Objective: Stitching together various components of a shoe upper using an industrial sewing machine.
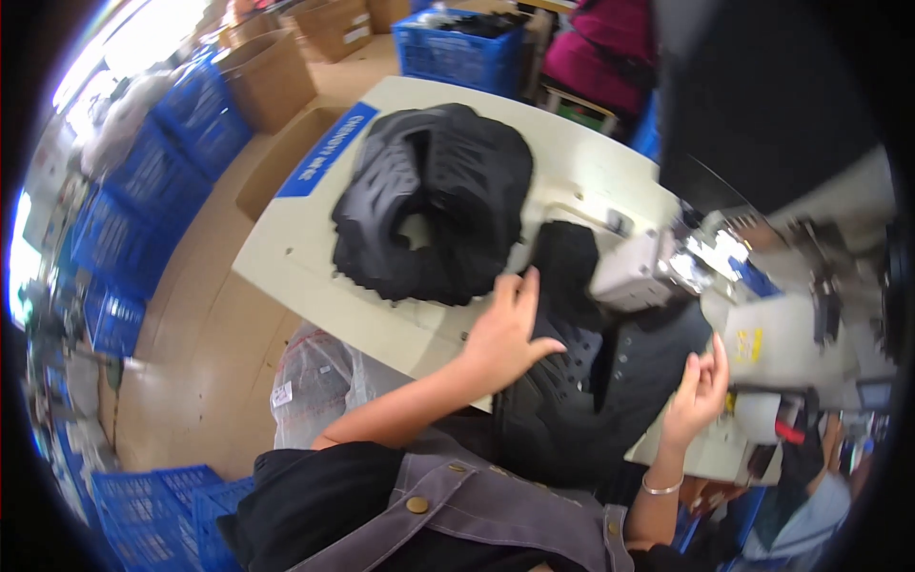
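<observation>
A black shoe upper [562,419] with rows of eyelet holes lies spread over the front of the table and hangs toward my lap. Its far part lies beside the white head of a sewing machine [634,274]. My left hand [508,329] hovers at the upper's left edge, fingers apart and nothing held; whether it touches the material I cannot tell. At the right edge is my right hand [699,391], fingers stretched upward with nothing visible in them. A thick pile of black shoe uppers [462,157] sits on the table beyond my left hand.
The white table [276,248] has a blue label strip [327,153] at its far left corner. Blue crates [133,229] line the left side, with cardboard boxes [267,81] behind. A clear plastic bag [319,386] hangs below the front edge. Another person [810,486] is at the lower right.
</observation>
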Demonstrator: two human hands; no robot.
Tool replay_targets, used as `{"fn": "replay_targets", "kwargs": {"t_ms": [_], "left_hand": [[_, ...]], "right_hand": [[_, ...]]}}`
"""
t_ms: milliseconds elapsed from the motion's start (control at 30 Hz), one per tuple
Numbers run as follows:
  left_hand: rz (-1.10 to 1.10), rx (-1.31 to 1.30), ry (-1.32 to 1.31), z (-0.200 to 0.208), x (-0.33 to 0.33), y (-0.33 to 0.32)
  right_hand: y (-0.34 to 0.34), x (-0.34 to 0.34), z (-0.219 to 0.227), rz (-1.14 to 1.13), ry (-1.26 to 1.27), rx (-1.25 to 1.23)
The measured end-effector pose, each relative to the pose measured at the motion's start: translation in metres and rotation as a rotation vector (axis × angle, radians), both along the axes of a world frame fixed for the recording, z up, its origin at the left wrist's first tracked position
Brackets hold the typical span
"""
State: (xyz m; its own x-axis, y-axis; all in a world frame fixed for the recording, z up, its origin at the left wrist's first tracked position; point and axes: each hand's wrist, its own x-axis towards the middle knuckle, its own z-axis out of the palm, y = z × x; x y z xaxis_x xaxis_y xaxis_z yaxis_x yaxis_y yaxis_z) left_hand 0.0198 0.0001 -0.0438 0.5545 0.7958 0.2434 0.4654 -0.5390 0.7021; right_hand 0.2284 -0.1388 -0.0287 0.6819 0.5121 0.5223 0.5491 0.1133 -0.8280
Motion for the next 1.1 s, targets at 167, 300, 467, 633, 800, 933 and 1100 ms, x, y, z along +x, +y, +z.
{"fn": "replay_targets", "kwargs": {"t_ms": [167,300,467,633,800,933,1100], "left_hand": [[0.061,0.029,-0.026,0.008,0.005,-0.003],[0.136,0.349,-0.076,0.009,-0.003,-0.014],[-0.367,-1.289,-0.326,0.023,-0.037,-0.022],[-0.335,-1.595,-0.878,0.039,0.006,-0.030],[-0.216,-1.258,-0.980,0.074,0.007,-0.035],[-0.200,-1.135,-0.967,0.089,0.009,-0.029],[-0.233,-1.039,-1.013,0.100,0.020,-0.020]], "right_hand": [[-0.008,-0.020,0.017,0.411,0.493,-0.094],[-0.020,-0.021,0.023,0.529,0.759,-0.106],[-0.006,-0.009,0.069,0.545,1.112,0.083],[0.004,-0.005,0.078,0.637,1.123,0.069],[0.001,0.000,0.076,0.530,0.985,0.031],[0.004,0.006,0.074,0.526,0.928,0.015],[0.010,0.008,0.069,0.484,0.919,0.064]]}}
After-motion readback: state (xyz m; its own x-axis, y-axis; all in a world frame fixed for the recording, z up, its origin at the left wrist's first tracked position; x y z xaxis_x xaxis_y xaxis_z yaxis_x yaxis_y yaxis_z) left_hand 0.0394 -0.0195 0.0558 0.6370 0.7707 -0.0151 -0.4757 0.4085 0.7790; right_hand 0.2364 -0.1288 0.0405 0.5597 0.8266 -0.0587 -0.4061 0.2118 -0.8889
